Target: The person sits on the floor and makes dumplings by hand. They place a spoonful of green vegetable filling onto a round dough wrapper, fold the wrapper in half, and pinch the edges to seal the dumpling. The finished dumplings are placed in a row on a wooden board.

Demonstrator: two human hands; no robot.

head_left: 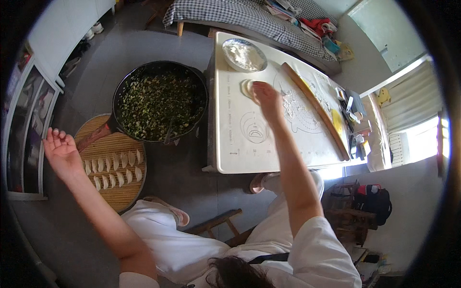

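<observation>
My left hand point(63, 151) is open and empty, palm up with fingers stretched, at the far left beside the pan's red-brown handle point(93, 137). Below it, folded dumplings point(120, 178) lie in rows on a round bamboo tray point(129, 197). My right hand point(269, 98) is over the white table, its fingers closed at the edge of round dumpling wrappers point(247, 88). How many wrappers it grips is hidden. A black pan point(115, 103) full of chopped green filling point(156, 103) stands left of the table.
A bowl of flour point(244, 54) sits at the table's far left corner. A long wooden rolling pin point(314, 108) lies across the floury mat. Small items point(353, 113) crowd the right edge. A wooden stool point(218, 222) is by my legs, and a checked bed point(230, 17) stands behind.
</observation>
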